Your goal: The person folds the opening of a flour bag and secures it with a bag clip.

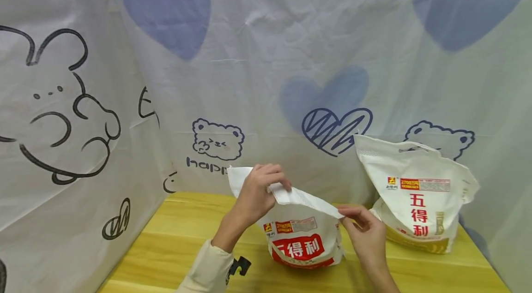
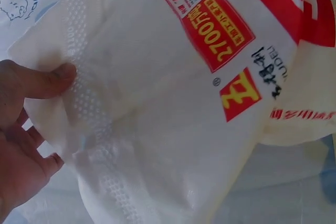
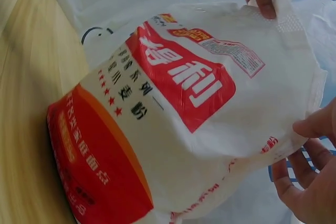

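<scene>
Bags, white, soft-sided, red-printed: two. One with a solid red label panel, the panel bag (image 1: 307, 226); one with a vertical column of red characters, the column bag (image 1: 420, 205), right of the panel bag.
Hands, bare: two; left hand (image 1: 258, 193) and right hand (image 1: 367, 233), one toward each end of the panel bag's top edge.
Worktop (image 1: 178, 224), yellow, wood-grained: one, beneath the panel bag.
Sleeve (image 1: 209, 267), cream, long: one, left of the panel bag.
Printed hearts (image 1: 168, 9), solid blue-violet: three, above the panel bag.
Outlined bear heads (image 1: 218, 140), dark blue: two, behind the panel bag, one to either side.
</scene>
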The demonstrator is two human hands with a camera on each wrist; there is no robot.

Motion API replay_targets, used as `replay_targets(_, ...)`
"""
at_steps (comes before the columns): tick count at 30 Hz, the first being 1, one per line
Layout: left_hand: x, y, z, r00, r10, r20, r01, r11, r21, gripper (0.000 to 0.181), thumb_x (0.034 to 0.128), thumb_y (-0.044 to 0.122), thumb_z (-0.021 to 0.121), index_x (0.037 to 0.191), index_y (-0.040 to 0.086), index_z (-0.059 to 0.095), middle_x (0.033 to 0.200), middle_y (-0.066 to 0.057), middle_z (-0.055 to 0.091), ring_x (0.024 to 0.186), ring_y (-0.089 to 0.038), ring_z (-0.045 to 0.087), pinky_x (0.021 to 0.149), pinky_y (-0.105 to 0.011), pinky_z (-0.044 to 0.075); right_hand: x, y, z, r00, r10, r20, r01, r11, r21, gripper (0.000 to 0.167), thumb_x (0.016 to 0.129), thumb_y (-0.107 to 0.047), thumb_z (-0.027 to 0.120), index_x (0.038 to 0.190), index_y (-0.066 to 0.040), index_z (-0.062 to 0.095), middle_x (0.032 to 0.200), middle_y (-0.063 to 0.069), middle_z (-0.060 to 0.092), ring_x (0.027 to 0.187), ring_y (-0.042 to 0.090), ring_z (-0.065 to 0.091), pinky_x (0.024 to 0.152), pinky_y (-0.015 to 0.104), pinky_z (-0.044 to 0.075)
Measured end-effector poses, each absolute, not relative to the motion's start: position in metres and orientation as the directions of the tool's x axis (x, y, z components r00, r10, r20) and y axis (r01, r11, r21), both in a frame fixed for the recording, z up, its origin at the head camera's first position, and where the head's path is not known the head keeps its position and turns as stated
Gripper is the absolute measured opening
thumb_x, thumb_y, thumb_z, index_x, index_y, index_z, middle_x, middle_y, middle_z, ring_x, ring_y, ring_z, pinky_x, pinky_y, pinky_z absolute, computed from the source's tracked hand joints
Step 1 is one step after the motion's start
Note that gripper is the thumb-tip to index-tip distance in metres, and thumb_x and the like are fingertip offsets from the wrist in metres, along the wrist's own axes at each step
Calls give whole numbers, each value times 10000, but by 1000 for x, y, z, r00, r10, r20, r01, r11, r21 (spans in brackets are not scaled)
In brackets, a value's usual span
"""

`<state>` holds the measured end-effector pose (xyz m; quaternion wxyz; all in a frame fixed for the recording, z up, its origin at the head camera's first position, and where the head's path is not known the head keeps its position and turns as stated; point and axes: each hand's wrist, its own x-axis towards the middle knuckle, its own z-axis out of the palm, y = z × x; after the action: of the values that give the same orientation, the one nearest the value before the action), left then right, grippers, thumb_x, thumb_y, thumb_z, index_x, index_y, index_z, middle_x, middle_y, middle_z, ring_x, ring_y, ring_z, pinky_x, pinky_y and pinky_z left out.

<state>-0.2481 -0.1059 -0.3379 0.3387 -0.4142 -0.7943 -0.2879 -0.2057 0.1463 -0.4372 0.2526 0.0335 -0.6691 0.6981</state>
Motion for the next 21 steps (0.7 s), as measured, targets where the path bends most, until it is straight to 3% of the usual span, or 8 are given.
replay_targets(3,-246,-112,-338,-468,494,732,847,487,213,440,657,-231,692,836,170,715,967,64,703,975,-147,644,953,-428,462,-205,147,-438,-876,270,400,-405,40,-914,126,899,174,650,991,110,708,1064,163,746,942,122,724,790,237,591)
replay_targets(5,-243,-116,-337,-501,516,695,837,492,238,416,680,-173,741,879,191,714,1050,72,718,1054,-145,646,1027,-482,422,-203,148,-438,-873,240,424,-423,58,-904,155,918,183,599,1008,107,700,1084,166,741,961,109,718,798,229,586)
replay_targets(8,-240,-122,-337,-533,537,654,824,504,258,284,756,93,884,938,221,708,1114,91,724,1101,-114,641,1104,-529,352,-202,150,-437,-865,206,457,-452,74,-889,164,961,154,538,1025,112,683,1089,167,732,966,109,704,808,228,581)
replay_targets(11,-237,-123,-337,-546,540,640,816,514,263,295,788,385,886,962,229,707,1083,102,734,1059,-82,652,1134,-532,327,-202,149,-436,-867,202,456,-451,75,-889,122,1008,45,574,1038,101,678,1074,156,732,947,123,700,814,229,578)
replay_targets(16,-235,-119,-337,-575,517,634,787,561,257,180,902,278,803,1022,188,703,1038,66,749,1009,-125,682,1152,-505,338,-205,144,-438,-872,230,433,-417,117,-901,164,946,-51,733,1066,54,694,1035,93,733,922,129,703,809,213,576)
replay_targets(21,-235,-117,-337,-593,499,632,739,649,181,254,877,233,831,1102,173,728,1087,42,753,1041,-170,667,1177,-540,303,-207,143,-439,-870,217,442,-424,126,-897,191,920,-19,751,1097,49,723,1058,142,717,928,137,695,808,223,580)
